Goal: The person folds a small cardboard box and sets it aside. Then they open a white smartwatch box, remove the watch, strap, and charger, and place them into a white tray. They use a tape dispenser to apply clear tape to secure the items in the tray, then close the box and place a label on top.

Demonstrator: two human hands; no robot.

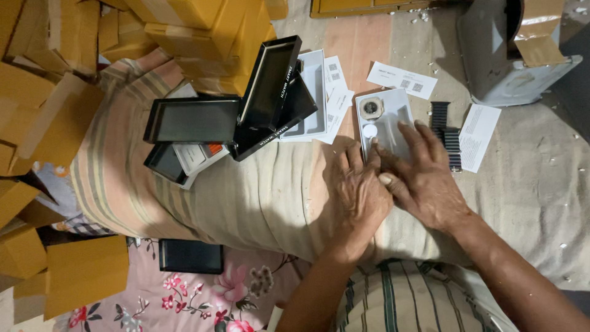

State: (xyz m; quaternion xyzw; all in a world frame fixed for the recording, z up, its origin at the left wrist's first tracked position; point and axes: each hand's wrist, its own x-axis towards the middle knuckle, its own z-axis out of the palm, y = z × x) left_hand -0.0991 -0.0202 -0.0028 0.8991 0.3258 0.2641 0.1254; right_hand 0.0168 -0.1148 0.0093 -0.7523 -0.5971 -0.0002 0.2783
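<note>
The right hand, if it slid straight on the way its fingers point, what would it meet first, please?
The right hand already lies on the white tray, fingers pointing up-left. Going on, it would probably meet the watch body seated near the tray's top, though the exact line is hard to judge.

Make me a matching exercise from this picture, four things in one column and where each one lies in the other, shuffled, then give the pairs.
Things:
1. white tray
2. black strap
3. flat black box
4. yellow cartons

Places:
A. on the flowered cloth
B. piled at the left edge
C. under the fingers of both hands
D. just right of the tray

Pairs: 1-C, 2-D, 3-A, 4-B
</note>
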